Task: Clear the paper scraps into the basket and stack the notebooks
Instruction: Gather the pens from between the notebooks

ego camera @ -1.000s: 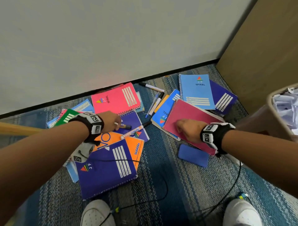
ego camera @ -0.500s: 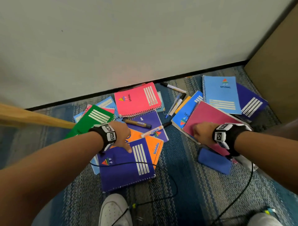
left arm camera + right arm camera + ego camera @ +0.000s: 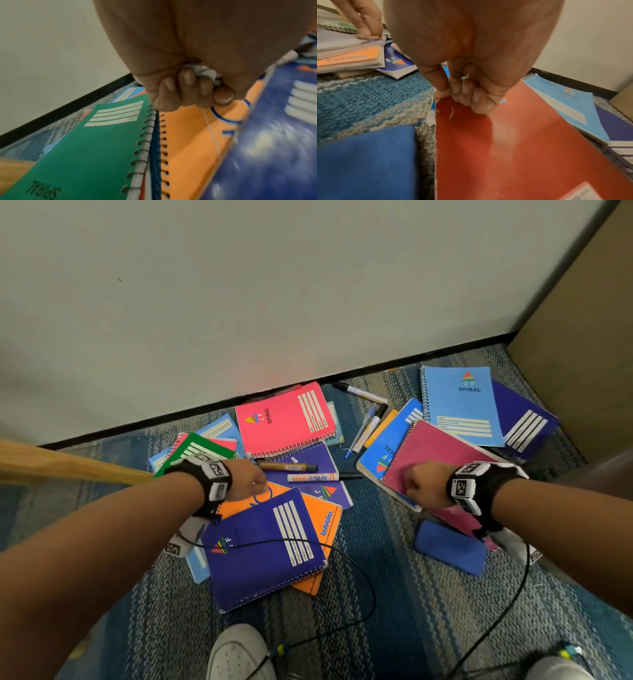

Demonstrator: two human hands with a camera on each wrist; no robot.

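Left hand [image 3: 192,86] fisted round a paper scrap [image 3: 204,71] over the orange notebook [image 3: 193,135]; right hand [image 3: 467,93] curled round a white scrap [image 3: 464,78], thumb pinching the magenta notebook [image 3: 435,453] corner on carpet [image 3: 394,611].

Curled fingers [image 3: 186,79] mostly hide a crumpled paper scrap [image 3: 204,71].

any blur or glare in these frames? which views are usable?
Head view: sharp, evenly lit, wide-angle bend in the baseboard. Left wrist view: motion smear and white glare on the purple notebook, while the green notebook stays readable. Right wrist view: soft sheen on the red notebook, with the blue pouch out of focus.
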